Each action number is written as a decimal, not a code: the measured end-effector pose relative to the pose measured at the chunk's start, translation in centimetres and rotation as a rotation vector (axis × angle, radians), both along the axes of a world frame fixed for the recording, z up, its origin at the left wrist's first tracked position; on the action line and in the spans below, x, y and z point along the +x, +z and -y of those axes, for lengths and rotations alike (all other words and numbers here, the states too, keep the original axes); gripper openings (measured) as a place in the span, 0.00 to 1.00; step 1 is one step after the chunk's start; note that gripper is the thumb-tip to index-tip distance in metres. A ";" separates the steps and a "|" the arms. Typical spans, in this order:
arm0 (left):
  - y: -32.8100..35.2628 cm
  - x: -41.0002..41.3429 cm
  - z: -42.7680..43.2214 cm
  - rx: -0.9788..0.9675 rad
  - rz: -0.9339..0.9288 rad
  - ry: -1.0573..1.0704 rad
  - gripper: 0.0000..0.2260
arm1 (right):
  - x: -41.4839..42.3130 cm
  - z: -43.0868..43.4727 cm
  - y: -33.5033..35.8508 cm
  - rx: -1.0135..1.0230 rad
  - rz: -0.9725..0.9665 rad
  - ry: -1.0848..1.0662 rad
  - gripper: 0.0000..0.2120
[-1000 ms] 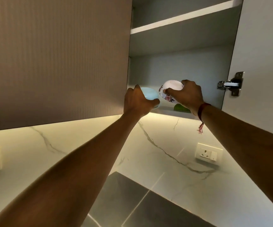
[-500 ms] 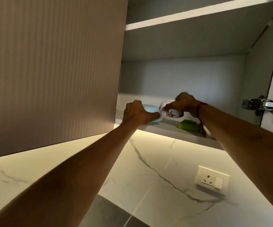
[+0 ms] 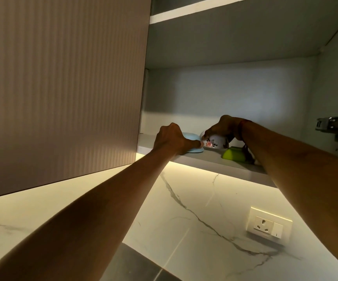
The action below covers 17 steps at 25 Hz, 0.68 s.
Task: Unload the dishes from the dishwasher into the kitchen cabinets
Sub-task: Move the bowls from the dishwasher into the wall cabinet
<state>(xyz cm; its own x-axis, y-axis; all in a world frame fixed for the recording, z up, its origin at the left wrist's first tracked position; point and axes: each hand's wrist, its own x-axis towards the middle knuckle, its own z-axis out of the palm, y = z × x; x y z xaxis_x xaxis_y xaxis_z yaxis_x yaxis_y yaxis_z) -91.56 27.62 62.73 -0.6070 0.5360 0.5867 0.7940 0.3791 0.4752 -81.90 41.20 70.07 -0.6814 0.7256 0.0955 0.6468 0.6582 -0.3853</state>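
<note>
While a second ago both bowls were held up before the open cabinet (image 3: 224,94), they are now brought down to its lower shelf (image 3: 204,160). The grip of the left hand (image 3: 170,138) is curled round the blue bowl (image 3: 189,137), that of the right hand (image 3: 222,127) round the floral bowl (image 3: 214,141) just beside; only release seems left.

1. The bowl (image 3: 192,139) is pale blue.
2. The cup (image 3: 214,141) is white with a red, seemingly floral, print.
3. The third dish (image 3: 234,154) is lime green.
4. The wall (image 3: 194,220) is white marble with grey veins.
</note>
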 end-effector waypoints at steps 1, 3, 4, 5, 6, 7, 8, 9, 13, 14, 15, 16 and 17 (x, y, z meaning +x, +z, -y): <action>0.2 0.1 -0.3 -0.023 -0.007 0.001 0.33 | 0.2 -0.1 0.2 -0.021 0.020 -0.002 0.17; 0.6 0.3 -1.0 -0.063 -0.026 0.005 0.33 | 0.4 -0.2 0.3 -0.068 0.078 0.002 0.18; 0.7 0.4 -1.3 -0.079 -0.035 0.008 0.33 | 0.4 -0.2 0.3 -0.058 0.103 0.003 0.18; 0.8 0.4 -1.6 -0.090 -0.038 0.008 0.34 | 0.4 -0.2 0.4 -0.024 0.118 0.006 0.17; 1.0 0.3 -1.9 -0.094 -0.035 0.005 0.35 | 0.4 -0.1 0.4 0.018 0.132 0.013 0.17; 1.1 0.2 -2.1 -0.098 -0.030 0.000 0.35 | 0.4 0.0 0.4 0.044 0.148 0.015 0.16; 1.1 0.1 -2.3 -0.105 -0.023 -0.004 0.35 | 0.5 0.1 0.4 0.049 0.172 0.021 0.16; 1.1 0.0 -2.4 -0.113 -0.019 -0.009 0.34 | 0.5 0.1 0.4 0.048 0.187 0.027 0.17; 1.0 -0.4 -2.7 -0.129 -0.033 -0.032 0.35 | 0.7 -0.3 -0.1 0.055 0.199 0.038 0.16; 0.9 -0.4 -2.6 -0.131 -0.041 -0.031 0.35 | 0.6 -0.4 -0.3 0.060 0.216 0.044 0.16; 0.8 -0.4 -2.6 -0.130 -0.051 -0.030 0.35 | 0.5 -0.3 -0.3 0.063 0.238 0.050 0.16; 0.7 -0.4 -2.6 -0.126 -0.061 -0.030 0.35 | 0.4 -0.3 -0.3 0.057 0.251 0.047 0.15; 0.7 -0.5 -2.6 -0.122 -0.068 -0.032 0.35 | 0.4 -0.4 -0.4 0.051 0.254 0.034 0.14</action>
<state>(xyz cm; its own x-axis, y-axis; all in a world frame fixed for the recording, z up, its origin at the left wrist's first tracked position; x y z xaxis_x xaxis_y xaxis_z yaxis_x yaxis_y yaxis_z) -92.03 30.23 63.44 -0.5492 0.6248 0.5550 0.8357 0.4045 0.3715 -81.53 41.64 69.69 -0.7118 0.7008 -0.0460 0.6961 0.6953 -0.1788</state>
